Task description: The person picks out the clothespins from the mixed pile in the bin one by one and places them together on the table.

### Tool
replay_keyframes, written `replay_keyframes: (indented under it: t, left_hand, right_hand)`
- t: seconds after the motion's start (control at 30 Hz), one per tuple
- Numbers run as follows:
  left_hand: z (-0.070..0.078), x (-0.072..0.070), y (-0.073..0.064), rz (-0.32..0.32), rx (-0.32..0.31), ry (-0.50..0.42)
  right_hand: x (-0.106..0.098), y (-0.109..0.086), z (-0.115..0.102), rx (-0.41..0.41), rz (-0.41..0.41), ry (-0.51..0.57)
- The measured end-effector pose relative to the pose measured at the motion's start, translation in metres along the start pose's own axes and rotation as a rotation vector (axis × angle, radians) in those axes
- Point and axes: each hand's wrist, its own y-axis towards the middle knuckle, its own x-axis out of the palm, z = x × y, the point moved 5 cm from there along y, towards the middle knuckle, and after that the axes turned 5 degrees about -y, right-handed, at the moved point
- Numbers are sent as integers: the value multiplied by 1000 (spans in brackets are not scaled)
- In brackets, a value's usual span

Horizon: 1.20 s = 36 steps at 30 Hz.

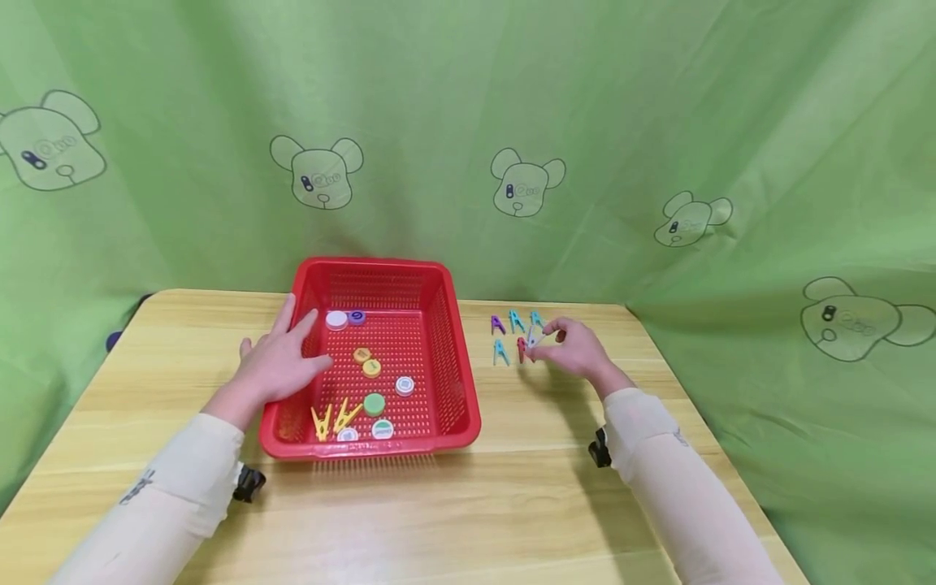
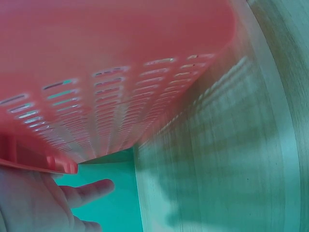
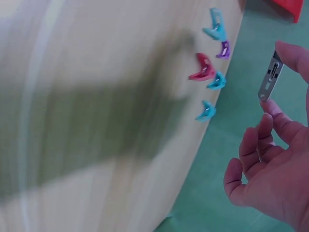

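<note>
Between thumb and forefinger, my right hand (image 1: pixel 574 349) pinches a small pale clothespin (image 3: pixel 270 79), seen edge-on in the right wrist view. It is held above the table's right part, beside a red clothespin (image 1: pixel 522 349). A purple clothespin (image 1: pixel 497 324) and several blue ones (image 1: pixel 500 352) lie near it. My left hand (image 1: pixel 281 361) rests over the left rim of the red basket (image 1: pixel 468 406) with spread fingers. Inside the basket are yellow clothespins (image 1: pixel 322 423) and several round caps, among them a green one (image 1: pixel 374 404) and a white one (image 1: pixel 336 320).
The wooden table (image 1: pixel 439 520) carries the basket and the clothespins. A green curtain (image 1: pixel 439 97) with bear-head prints hangs behind the table and along its right side.
</note>
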Motion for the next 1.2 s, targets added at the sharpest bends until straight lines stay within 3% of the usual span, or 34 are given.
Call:
replay_keyframes:
  t: [0.8, 1.2]
  left_hand:
    - [-2, 1, -1, 1, -9, 9]
    - [-2, 2, 1, 7, -5, 23]
  right_hand:
    - [14, -8, 60, 191, -1, -8]
    - [26, -7, 75, 202, 6, -57]
